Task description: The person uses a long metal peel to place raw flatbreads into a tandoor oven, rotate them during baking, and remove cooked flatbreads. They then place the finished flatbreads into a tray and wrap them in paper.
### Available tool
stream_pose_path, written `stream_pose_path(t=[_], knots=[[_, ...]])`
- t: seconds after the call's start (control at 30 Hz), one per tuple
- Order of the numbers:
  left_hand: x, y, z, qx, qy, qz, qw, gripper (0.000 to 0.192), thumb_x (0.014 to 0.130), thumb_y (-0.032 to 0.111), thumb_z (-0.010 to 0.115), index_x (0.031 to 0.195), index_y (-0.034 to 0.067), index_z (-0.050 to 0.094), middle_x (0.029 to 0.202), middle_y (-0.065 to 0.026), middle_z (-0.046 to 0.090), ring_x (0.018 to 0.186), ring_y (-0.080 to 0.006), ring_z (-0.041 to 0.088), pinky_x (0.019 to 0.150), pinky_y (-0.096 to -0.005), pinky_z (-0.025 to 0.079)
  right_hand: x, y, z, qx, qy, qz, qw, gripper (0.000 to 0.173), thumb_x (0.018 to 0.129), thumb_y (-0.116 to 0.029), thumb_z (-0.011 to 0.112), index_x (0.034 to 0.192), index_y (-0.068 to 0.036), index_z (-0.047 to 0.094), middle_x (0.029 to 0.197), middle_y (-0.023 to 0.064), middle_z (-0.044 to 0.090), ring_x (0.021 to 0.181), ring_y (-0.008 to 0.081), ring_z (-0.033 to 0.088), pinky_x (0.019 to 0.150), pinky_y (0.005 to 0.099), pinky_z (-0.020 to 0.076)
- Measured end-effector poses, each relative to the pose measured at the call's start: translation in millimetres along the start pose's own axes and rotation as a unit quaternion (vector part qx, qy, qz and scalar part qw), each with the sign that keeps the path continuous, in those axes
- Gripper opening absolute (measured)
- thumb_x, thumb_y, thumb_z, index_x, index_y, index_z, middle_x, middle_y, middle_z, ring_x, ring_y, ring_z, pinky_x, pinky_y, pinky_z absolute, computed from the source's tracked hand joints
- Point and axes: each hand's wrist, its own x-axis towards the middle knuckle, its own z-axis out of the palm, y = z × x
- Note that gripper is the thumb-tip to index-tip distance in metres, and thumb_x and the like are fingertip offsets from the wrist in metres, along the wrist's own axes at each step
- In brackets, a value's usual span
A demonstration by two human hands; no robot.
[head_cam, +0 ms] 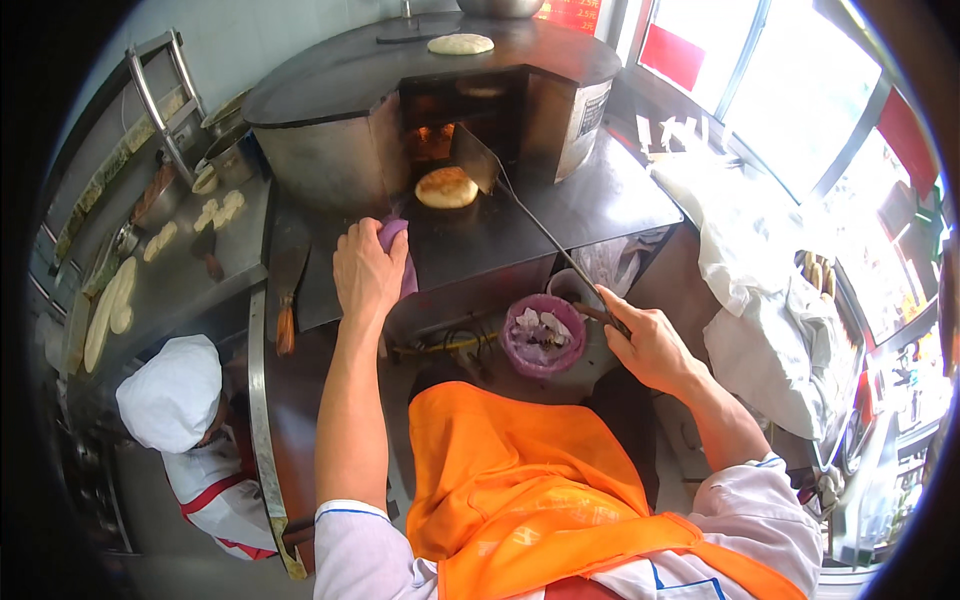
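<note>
My left hand (371, 262) grips a purple cloth (409, 259) at the left of the steel counter before the oven (322, 157). In my right hand (649, 341) is the handle of a long metal spatula (551, 236). Its flat blade is tilted up at the oven's mouth, close beside a browned round flatbread (447, 188). The flatbread lies on the counter just outside the opening, where a glow shows within. A pale round of dough (460, 44) rests on the oven's dark top plate. Whether the blade touches the browned bread I cannot tell.
A wooden-handled scraper (287, 300) lies left of my left hand. Dough pieces (112, 311) lie on the left worktop (240, 255), with pots behind. A co-worker in a white cap (176, 394) is at lower left. Below the counter stands a pink lined bin (541, 336); white cloth (780, 352) hangs at right.
</note>
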Motion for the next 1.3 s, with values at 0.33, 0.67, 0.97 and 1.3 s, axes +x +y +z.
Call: stream_pose_path(t=[0.33,0.67,0.97,1.3], knots=[[0.5,-0.7,-0.3,-0.001,-0.007,-0.005,1.000,0.035,0.094,0.036,0.069,0.108,0.004,0.063,0.106,-0.0156,0.067,0.100,-0.0368,0.062,0.089,-0.0485,0.050,-30.6,-13.5,-33.9,0.379,-0.073,0.268,0.883,0.057,0.091,-0.007,0.054,0.147,0.005,0.050,0.066,0.0020,0.051,0.046,0.0087,0.049,0.043,0.0241,0.0390],[1.3,-0.5,-1.1,0.008,-0.013,-0.010,1.000,0.036,0.095,0.036,0.068,0.108,0.004,0.064,0.108,-0.0151,0.067,0.102,-0.0364,0.062,0.091,-0.0482,0.049,3.2,-8.5,34.4,0.509,-0.174,0.151,0.829,0.055,0.096,-0.008,0.051,0.149,0.006,0.046,0.063,0.0005,0.050,0.047,0.0081,0.048,0.047,0.0233,0.0405],[-0.1,0.7,-1.5,0.013,-0.010,-0.003,1.000,0.036,0.096,0.036,0.067,0.110,0.003,0.064,0.109,-0.0161,0.066,0.104,-0.0379,0.061,0.091,-0.0490,0.049,-38.4,3.0,21.5,0.515,-0.124,0.171,0.831,0.055,0.096,-0.007,0.050,0.150,0.003,0.046,0.065,0.0010,0.051,0.048,0.0079,0.048,0.047,0.0245,0.0406],[-0.3,-4.1,-0.2,-0.010,-0.018,-0.004,1.000,0.038,0.096,0.037,0.068,0.111,0.002,0.064,0.110,-0.0145,0.067,0.104,-0.0368,0.061,0.091,-0.0481,0.049,-66.5,12.9,-1.0,0.508,-0.079,0.224,0.828,0.057,0.094,-0.008,0.051,0.150,0.001,0.048,0.067,0.0011,0.051,0.048,0.0080,0.047,0.045,0.0245,0.0390]])
